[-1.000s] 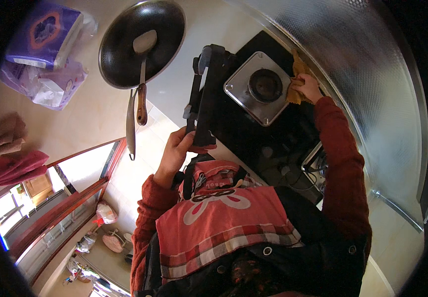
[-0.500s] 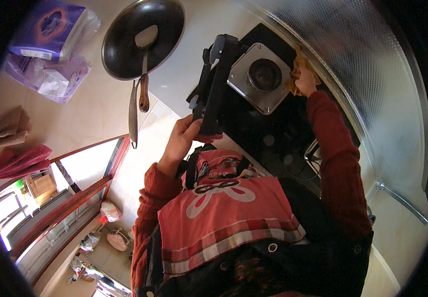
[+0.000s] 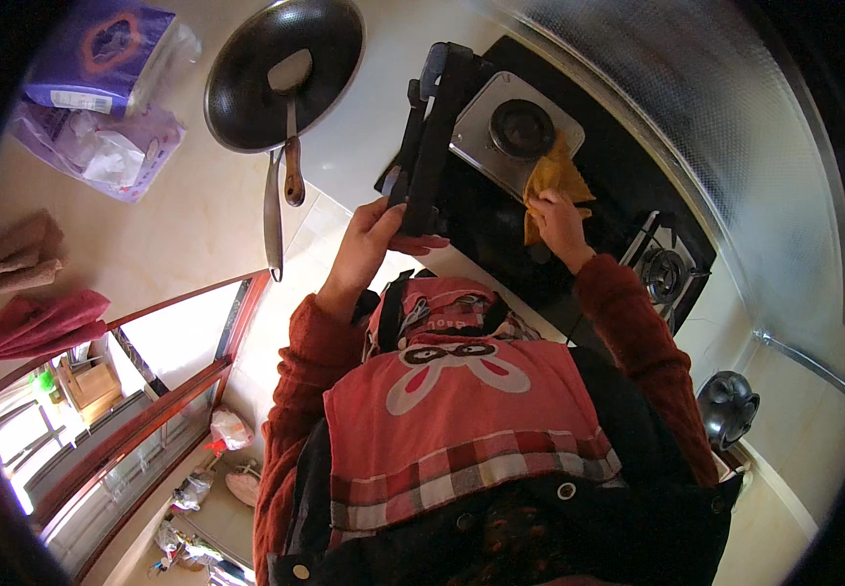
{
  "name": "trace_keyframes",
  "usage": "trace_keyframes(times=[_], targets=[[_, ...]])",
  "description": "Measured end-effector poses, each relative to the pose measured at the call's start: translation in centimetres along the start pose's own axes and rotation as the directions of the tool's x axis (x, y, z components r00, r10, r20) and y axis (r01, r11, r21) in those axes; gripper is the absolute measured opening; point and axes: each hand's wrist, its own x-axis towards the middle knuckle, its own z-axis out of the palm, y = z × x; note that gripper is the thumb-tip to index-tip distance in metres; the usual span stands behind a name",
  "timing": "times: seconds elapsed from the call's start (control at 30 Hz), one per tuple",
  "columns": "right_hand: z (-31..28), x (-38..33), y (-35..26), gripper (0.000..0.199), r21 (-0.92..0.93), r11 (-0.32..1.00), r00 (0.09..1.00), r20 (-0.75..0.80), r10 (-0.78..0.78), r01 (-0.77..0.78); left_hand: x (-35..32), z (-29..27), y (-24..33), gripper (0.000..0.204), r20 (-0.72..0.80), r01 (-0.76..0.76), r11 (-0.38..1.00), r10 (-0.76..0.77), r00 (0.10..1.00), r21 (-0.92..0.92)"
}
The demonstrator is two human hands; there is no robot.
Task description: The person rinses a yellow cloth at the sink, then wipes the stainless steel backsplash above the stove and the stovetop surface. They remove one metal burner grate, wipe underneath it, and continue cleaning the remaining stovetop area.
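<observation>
Left grip (image 3: 383, 230): my fingers are clenched round the lower end of the black pan support (image 3: 429, 137), which I hold tilted up off the stove (image 3: 637, 186), its far end reaching past the burner. Right grip (image 3: 559, 220): my fingers are pressed down on a yellow cloth (image 3: 551, 181), bunched and flattened against the stove top just beside the square steel burner plate (image 3: 515, 132); the cloth's upper corner overlaps that plate's near edge.

The stove is a black glass slab set into a pale bench (image 3: 149, 234) that runs off beyond my left grip. Beyond my right grip rises a wall panel of dimpled shiny metal (image 3: 716, 117). A second burner (image 3: 667, 273) sits just beyond my right wrist, with its own support in place.

Well beyond my left grip lies a dark frying pan (image 3: 281, 73) with a spatula (image 3: 291, 107) resting in it, handle pointing toward me. Farther out on that side stand a purple packet (image 3: 100, 49) and a clear plastic bag (image 3: 100, 151).

The pan support is matt black, made of thick bars, seen nearly edge-on.
</observation>
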Motion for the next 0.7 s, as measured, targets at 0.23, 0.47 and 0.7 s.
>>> trace_keyframes(times=[0.23, 0.47, 0.7], targets=[[-1.0, 0.2, 1.2, 0.015, 0.184, 0.981, 0.991, 0.133, 0.028, -0.052, 0.5, -0.2, 0.2, 0.03, 0.041, -0.018, 0.999, 0.017, 0.999, 0.03], [-4.0, 5.9, 5.1, 0.03, 0.194, 0.942, 0.904, -0.283, 0.322, -0.274, 0.6, -0.3, 1.0, 0.032, 0.046, -0.02, 0.999, 0.018, 0.999, 0.045], [-1.0, 8.3, 6.3, 0.052, 0.041, 0.977, 0.978, 0.036, 0.207, -0.208, 0.9, -0.3, 1.3, 0.032, -0.006, 0.003, 1.0, -0.002, 1.0, 0.012]])
